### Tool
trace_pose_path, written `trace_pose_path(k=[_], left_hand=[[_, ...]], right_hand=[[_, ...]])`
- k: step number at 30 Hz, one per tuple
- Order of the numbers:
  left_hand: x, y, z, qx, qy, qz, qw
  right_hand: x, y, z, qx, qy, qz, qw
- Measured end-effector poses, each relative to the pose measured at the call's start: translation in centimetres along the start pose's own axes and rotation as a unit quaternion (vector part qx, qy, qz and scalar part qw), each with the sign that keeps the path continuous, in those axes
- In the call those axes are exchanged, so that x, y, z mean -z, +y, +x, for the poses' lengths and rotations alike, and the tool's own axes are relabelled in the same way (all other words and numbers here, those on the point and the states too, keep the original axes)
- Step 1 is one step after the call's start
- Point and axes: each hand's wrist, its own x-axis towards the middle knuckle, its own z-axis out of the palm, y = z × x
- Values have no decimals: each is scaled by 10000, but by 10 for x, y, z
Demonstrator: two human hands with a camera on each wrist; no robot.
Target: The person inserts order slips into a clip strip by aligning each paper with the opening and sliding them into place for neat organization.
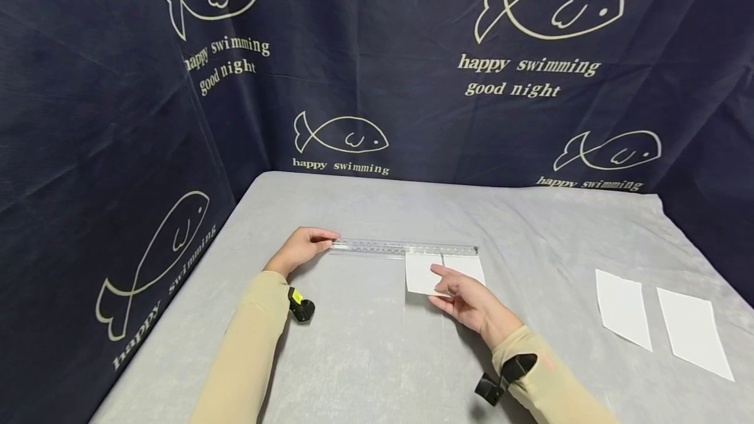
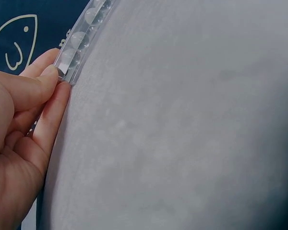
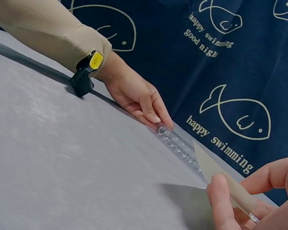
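- Nearest are the beige sleeves (image 1: 241, 339), one on each arm, with a small black wrist device (image 1: 501, 378) at the right wrist and another, bearing a yellow patch, at the left.
- The right hand (image 1: 471, 303) has its fingers nearly closed, pinching a white card (image 1: 419, 275) between the thumb on one face and fingers on the other; one finger lies across the card's front in the head view.
- The card is plain white and looks thin, with a short grey line or gap at its upper edge. It is tilted up in the right wrist view, and a shadow falls on the cloth beside it.
- A little farther off, the left hand (image 1: 303, 250) has thumb and fingers closed on the left end of a clear strip (image 1: 371, 247).
- The strip is long, straight and see-through, with a row of round shapes along it and glints on its edges. Its right end meets the card's upper edge; whether they touch is hard to tell.
- Under both hands spreads the worktop (image 1: 353, 358), covered in pale grey, faintly mottled cloth.
- Well to the right, two white sheets (image 1: 624, 309) lie side by side, slightly apart.
- Beyond hangs a dark blue curtain (image 1: 412, 25) with cream fish outlines, "happy swimming" and "good night".
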Motion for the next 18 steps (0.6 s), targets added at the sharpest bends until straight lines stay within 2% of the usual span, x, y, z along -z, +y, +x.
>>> trace_pose_path(k=[18], left_hand=[[0, 0, 0, 47, 20, 6, 10000]], right_hand=[[6, 11, -28, -257, -490, -23, 9985]])
